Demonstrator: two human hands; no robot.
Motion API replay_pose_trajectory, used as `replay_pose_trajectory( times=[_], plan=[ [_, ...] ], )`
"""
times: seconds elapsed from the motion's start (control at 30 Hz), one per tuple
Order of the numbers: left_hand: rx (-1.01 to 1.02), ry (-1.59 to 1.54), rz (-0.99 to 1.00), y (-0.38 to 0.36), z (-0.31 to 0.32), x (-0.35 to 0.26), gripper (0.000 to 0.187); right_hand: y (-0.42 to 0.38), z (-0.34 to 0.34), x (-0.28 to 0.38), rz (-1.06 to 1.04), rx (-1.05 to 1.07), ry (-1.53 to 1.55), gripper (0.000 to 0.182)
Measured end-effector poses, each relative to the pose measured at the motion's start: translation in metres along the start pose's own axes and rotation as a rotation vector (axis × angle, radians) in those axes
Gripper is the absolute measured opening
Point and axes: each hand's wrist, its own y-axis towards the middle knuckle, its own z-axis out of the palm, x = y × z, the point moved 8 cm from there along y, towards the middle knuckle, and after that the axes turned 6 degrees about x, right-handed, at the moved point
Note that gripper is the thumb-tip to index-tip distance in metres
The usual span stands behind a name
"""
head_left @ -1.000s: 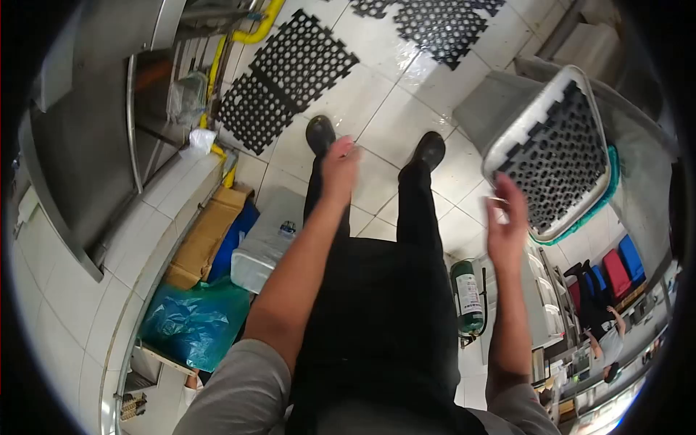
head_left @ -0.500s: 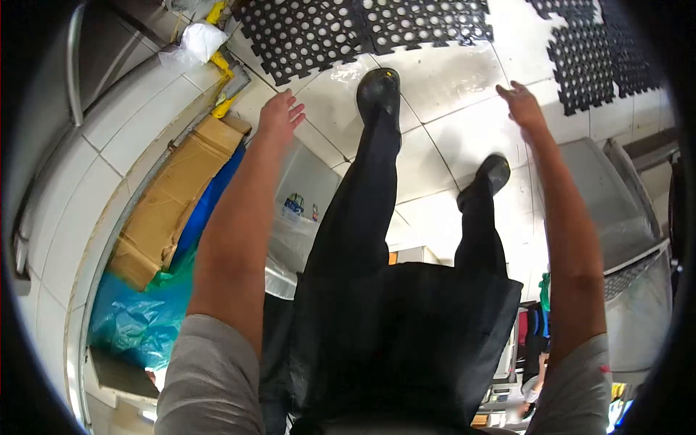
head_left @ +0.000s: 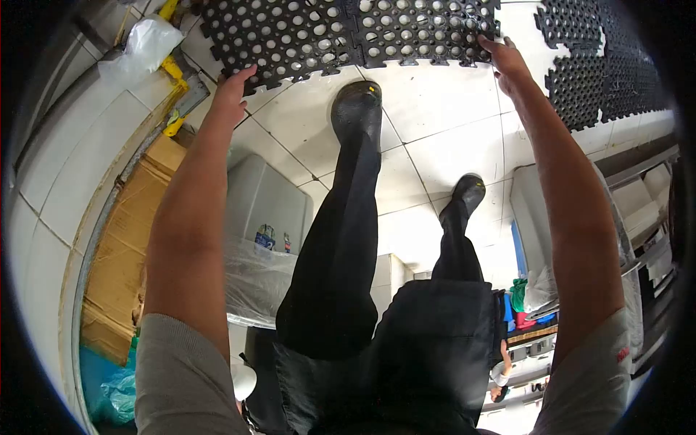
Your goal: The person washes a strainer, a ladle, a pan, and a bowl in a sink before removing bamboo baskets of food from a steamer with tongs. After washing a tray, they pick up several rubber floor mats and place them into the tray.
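Observation:
A black rubber floor mat (head_left: 319, 36) with round holes and jigsaw-like edges spans the top of the view, made of joined pieces. My left hand (head_left: 233, 98) is at its near left corner, with a finger along the top and the mat's edge inside the grasp. At the near right corner, my right hand (head_left: 506, 61) pinches the mat's edge, its fingers partly hidden. Between my hands, a black shoe (head_left: 357, 112) stands on the white tiles just short of the mat.
More black mats (head_left: 580, 83) lie at the upper right. On the left are a white plastic bag (head_left: 148, 43), flattened cardboard (head_left: 119, 268) and a grey bin (head_left: 268, 196) wrapped in clear plastic. Another grey bin (head_left: 531, 217) stands by my right arm. Another person (head_left: 502, 366) shows at the lower right.
Both hands have reached forward from above the tiles to the mat's near corners and closed on its edge. The mat appears nearer, and my view has shifted.

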Motion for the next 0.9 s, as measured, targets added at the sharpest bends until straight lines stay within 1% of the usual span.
replay_pose_trajectory(
  times=[0.03,0.07,0.13,0.2,0.23,0.27,0.3,0.37,0.4,0.43,0.47,0.5,0.53,0.57,0.6,0.63,0.7,0.73,0.77,0.8,0.83,0.9],
  plan=[
    [0.002,-0.047,-0.043,-0.003,-0.002,0.002,0.075,-0.012,0.002,0.006,-0.013,0.011,-0.006,0.085],
    [-0.055,-0.086,-0.047,-0.007,-0.005,0.003,0.074,-0.018,0.002,0.013,-0.031,0.022,-0.008,0.082],
    [-0.167,-0.165,-0.055,-0.013,-0.013,0.006,0.07,-0.003,-0.007,0.015,-0.036,0.081,-0.062,0.076],
    [-0.119,-0.205,-0.07,-0.001,-0.025,0.014,0.065,0.025,-0.037,-0.002,0.08,0.052,-0.033,0.077],
    [-0.091,-0.224,-0.085,-0.003,-0.027,0.018,0.062,0.025,-0.044,-0.008,0.145,0.035,-0.022,0.078],
    [-0.033,-0.239,-0.161,-0.008,-0.029,0.025,0.055,0.024,-0.052,0.0,0.057,0.083,-0.063,0.076],
    [-0.051,-0.245,-0.158,-0.012,-0.03,0.029,0.054,0.028,-0.062,0.007,0.062,0.115,-0.125,0.067],
    [-0.087,-0.259,-0.14,-0.022,-0.033,0.03,0.051,0.014,-0.065,0.027,0.031,0.271,-0.072,0.068],
    [-0.042,-0.423,-0.037,-0.033,-0.022,0.023,0.044,-0.005,-0.062,0.047,-0.034,0.276,-0.092,0.063],
    [0.006,-0.467,-0.017,-0.04,-0.018,0.021,0.043,-0.031,-0.057,0.067,-0.097,0.281,-0.113,0.058],
    [0.055,-0.508,0.002,-0.046,-0.012,0.018,0.041,-0.045,-0.063,0.078,-0.062,0.25,-0.175,0.049],
    [0.105,-0.548,0.023,-0.053,-0.006,0.015,0.04,-0.046,-0.07,0.074,0.033,0.268,-0.065,0.04],
    [0.166,-0.59,0.02,-0.078,0.011,-0.002,0.038,-0.049,-0.087,0.077,0.011,0.267,-0.067,0.038],
    [0.243,-0.585,0.023,-0.084,0.015,-0.006,0.038,-0.052,-0.104,0.081,-0.009,0.267,-0.068,0.035],
    [0.318,-0.577,0.026,-0.089,0.014,-0.009,0.037,-0.065,-0.109,0.084,-0.027,0.343,-0.016,0.034],
    [0.392,-0.57,0.03,-0.099,0.016,-0.015,0.037,-0.085,-0.114,0.09,-0.045,0.324,-0.034,0.034],
    [0.466,-0.507,-0.027,-0.129,0.027,-0.023,0.035,-0.131,-0.118,0.088,0.041,0.305,0.036,0.034],
    [0.502,-0.473,-0.054,-0.15,0.033,-0.026,0.033,-0.148,-0.13,0.084,-0.003,0.377,0.054,0.033],
    [0.469,-0.488,-0.07,-0.171,0.033,-0.024,0.032,-0.177,-0.143,0.088,-0.073,0.352,-0.024,0.032],
    [0.44,-0.5,-0.083,-0.196,0.036,-0.018,0.03,-0.191,-0.176,0.072,-0.181,0.279,0.015,0.033],
    [0.415,-0.508,-0.091,-0.219,0.039,-0.013,0.029,-0.231,-0.184,0.075,-0.18,0.255,-0.045,0.034],
    [0.345,-0.586,-0.241,-0.244,0.018,0.03,0.024,-0.305,-0.204,0.083,-0.171,0.244,-0.136,0.037]
  ],
)
